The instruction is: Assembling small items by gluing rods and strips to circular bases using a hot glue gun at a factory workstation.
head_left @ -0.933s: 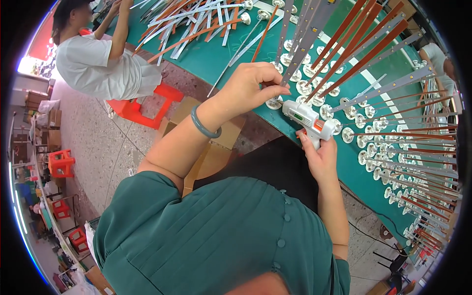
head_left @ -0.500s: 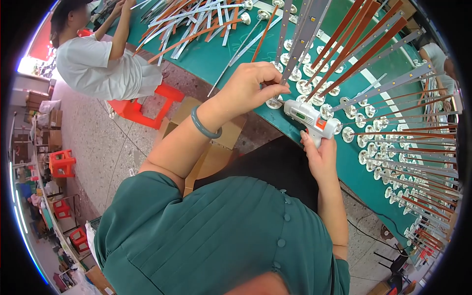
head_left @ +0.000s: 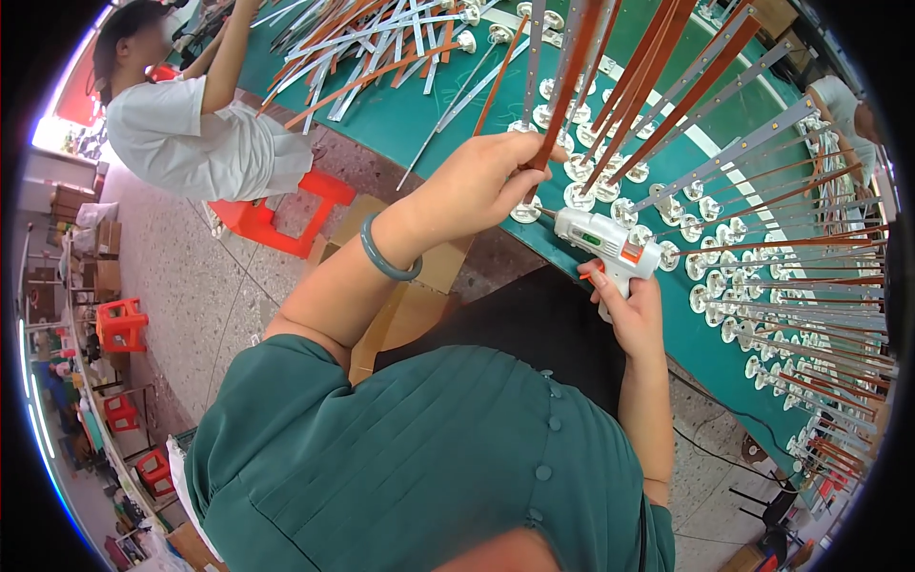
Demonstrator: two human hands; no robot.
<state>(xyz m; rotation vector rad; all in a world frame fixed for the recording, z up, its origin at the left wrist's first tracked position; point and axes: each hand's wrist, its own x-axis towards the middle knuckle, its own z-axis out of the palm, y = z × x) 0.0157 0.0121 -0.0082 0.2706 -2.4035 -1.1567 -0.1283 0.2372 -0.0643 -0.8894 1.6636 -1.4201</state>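
Observation:
My left hand point(head_left: 478, 183) pinches a long strip point(head_left: 568, 84), its brown side showing, that stands up from a white round base point(head_left: 525, 212) at the table's near edge. In my right hand point(head_left: 637, 319) is a white glue gun point(head_left: 599, 232), gripped by its handle with fingers at the orange trigger. Its nozzle points left and ends close to the foot of the strip; whether it touches is too small to tell. Around them stand several more strips point(head_left: 648, 81), brown or grey with small lights, each on a white round base point(head_left: 579, 196).
A green table point(head_left: 381, 119) curves along the far side and right. Loose strips point(head_left: 381, 48) lie piled at its far left. A person in white point(head_left: 195, 143) works there beside a red stool point(head_left: 276, 224); another person point(head_left: 843, 110) is far right. A cardboard box point(head_left: 419, 305) stands below my left arm.
The strip in my left hand has been turned, so its brown side shows instead of the grey lit side. The glue gun has shifted slightly, its nozzle now at the strip's foot.

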